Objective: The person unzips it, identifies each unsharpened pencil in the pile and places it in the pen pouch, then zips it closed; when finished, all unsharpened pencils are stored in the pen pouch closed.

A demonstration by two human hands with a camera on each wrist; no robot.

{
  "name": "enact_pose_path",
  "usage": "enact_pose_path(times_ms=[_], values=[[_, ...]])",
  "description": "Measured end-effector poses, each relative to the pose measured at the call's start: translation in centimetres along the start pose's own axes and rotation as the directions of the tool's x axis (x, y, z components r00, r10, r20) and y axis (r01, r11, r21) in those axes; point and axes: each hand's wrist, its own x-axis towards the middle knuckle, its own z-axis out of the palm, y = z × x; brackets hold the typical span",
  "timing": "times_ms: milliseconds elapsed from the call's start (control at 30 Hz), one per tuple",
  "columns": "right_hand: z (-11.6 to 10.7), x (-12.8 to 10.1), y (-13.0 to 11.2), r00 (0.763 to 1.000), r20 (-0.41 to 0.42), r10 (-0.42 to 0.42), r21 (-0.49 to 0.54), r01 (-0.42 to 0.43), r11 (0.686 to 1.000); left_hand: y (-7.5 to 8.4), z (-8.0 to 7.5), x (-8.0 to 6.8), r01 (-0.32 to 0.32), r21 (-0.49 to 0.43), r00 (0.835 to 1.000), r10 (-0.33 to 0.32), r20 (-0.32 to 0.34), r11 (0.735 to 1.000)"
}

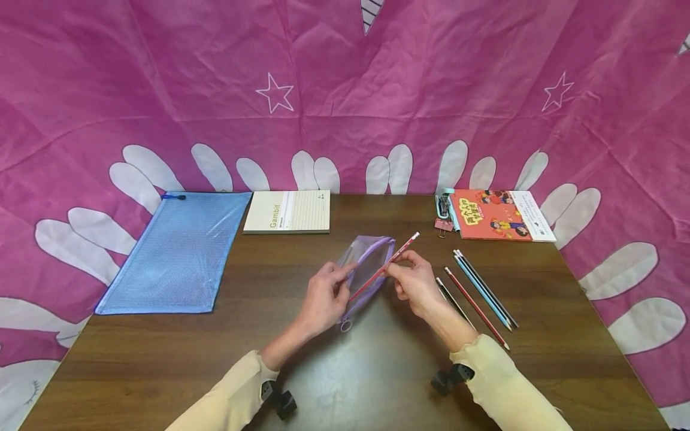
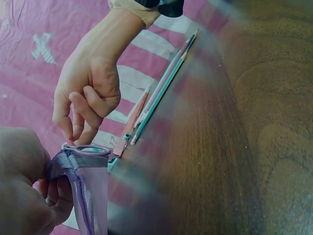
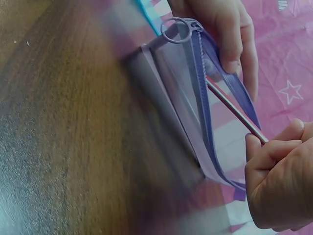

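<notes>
While a blue mesh folder (image 1: pixel 175 251) lies flat at the far left of the brown counter (image 1: pixel 162 353) and a notepad (image 1: pixel 287 212) sits just beside it, the left hand (image 1: pixel 323 296) grips the near side of a purple pencil pouch (image 1: pixel 369 263) in the middle, with its fingers curled round the pouch's open edge. The pouch looks thin, soft and floppy, so I think it would fold up if it were held at only one spot; the stiff zipper edge seems the best place to take hold of it. The right hand (image 1: pixel 415 284) pinches a red pencil (image 1: pixel 384 267) between thumb and fingers, and the pencil's low end is inside the mouth of the pouch while its other end sticks up and away. The pencil looks light, hard and smooth, so it may slip, and a pinch near the middle should keep it steady. To the right of that hand, four more pencils (image 1: pixel 480 290) lie side by side on the counter. At the far right sit a red booklet (image 1: pixel 498 215) and a pink clip (image 1: pixel 444 224) touching its left edge. In both wrist views the counter is blurry. How far the pencil goes into the pouch is hard to tell, and I cannot see if anything else is in there. The left wrist view cuts off the bottom of the pouch.
</notes>
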Motion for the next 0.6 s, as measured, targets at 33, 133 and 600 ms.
enact_pose_path(times_ms=[33, 133, 600], values=[[0.2, 0.0, 0.1, 1.0, 0.003, 0.0, -0.001, 0.0, 1.0, 0.0, 0.0, 0.0, 0.002, 0.003, 1.0, -0.002, 0.0, 1.0], [0.6, -0.1, 0.3, 1.0, 0.007, 0.002, -0.011, -0.002, 1.0, -0.1, 0.0, -0.1, 0.005, 0.002, 1.0, -0.005, -0.002, 1.0], [1.9, -0.1, 0.9, 0.999, -0.001, 0.043, -0.064, -0.043, 0.997, -0.1, 0.1, 0.2, 0.017, 0.009, 1.0, -0.017, -0.004, 1.0]])
